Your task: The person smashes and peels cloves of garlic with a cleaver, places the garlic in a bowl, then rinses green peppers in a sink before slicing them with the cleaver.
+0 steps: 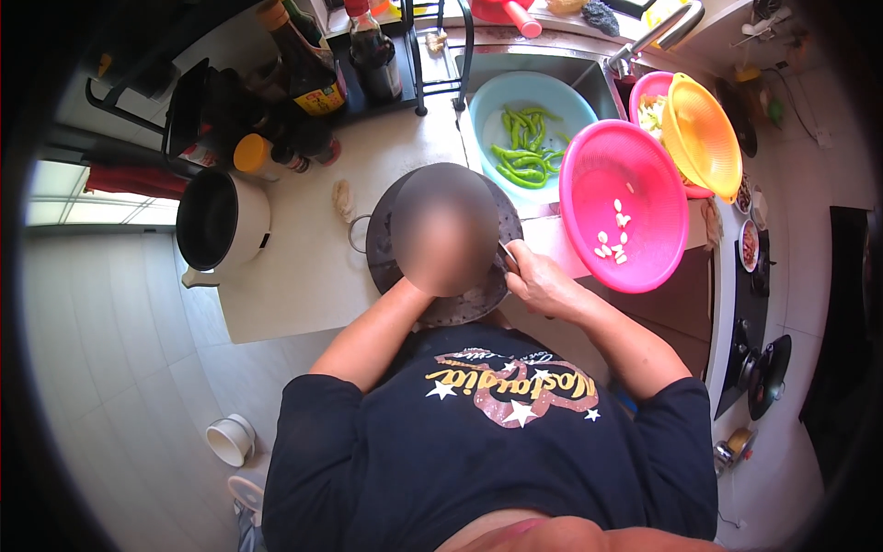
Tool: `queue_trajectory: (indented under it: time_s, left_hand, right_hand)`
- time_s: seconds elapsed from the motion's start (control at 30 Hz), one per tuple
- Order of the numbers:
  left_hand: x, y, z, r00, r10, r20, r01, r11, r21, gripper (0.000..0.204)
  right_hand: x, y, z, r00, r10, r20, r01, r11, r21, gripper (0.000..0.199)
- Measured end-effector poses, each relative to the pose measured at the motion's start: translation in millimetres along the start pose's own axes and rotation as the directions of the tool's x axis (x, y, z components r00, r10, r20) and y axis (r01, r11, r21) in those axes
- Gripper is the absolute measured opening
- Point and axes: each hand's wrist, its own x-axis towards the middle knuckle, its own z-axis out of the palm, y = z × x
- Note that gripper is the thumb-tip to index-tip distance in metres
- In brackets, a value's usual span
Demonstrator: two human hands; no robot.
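A dark round pan point(386, 253) with a metal ring handle lies on the pale counter point(294, 285) in front of me. A blurred patch covers its middle. My left forearm reaches up into that patch, so my left hand is hidden. My right hand point(541, 283) rests at the pan's right rim, its fingers curled around the edge there. Just right of this hand a pink colander point(635, 166) holds a few peeled garlic cloves point(613, 241).
A blue basin point(487, 101) of green peppers point(522, 156) sits in the sink under the faucet point(648, 39). An orange colander point(704, 129) leans at the right. A black-and-white pot point(221, 219), sauce bottles point(308, 69) and a ginger piece point(342, 198) stand left. A stove point(763, 363) is far right.
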Motion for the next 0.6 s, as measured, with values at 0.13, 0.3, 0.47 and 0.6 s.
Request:
queue_trajectory:
  time_s: [0.13, 0.3, 0.47, 0.6]
  left_hand:
    - [-3, 3, -2, 0.990, -0.047, 0.130, 0.056, 0.996, -0.063, 0.035]
    - [-20, -11, 15, 0.997, -0.068, 0.029, 0.072, 0.988, -0.135, 0.035]
    - [-10, -1, -5, 0.995, -0.072, 0.067, 0.079, 0.992, -0.096, 0.036]
    - [-6, 8, -13, 0.983, -0.113, 0.147, 0.119, 0.992, -0.030, 0.036]
  right_hand:
    - [6, 13, 24, 0.998, -0.021, -0.060, 0.024, 0.999, 0.045, 0.026]
    - [6, 24, 24, 0.985, -0.073, -0.158, 0.097, 0.984, 0.152, 0.030]
    - [-3, 4, 0, 0.977, -0.165, -0.136, 0.178, 0.979, 0.096, 0.021]
    - [-3, -4, 7, 0.998, 0.063, 0.024, -0.064, 0.994, 0.089, 0.018]
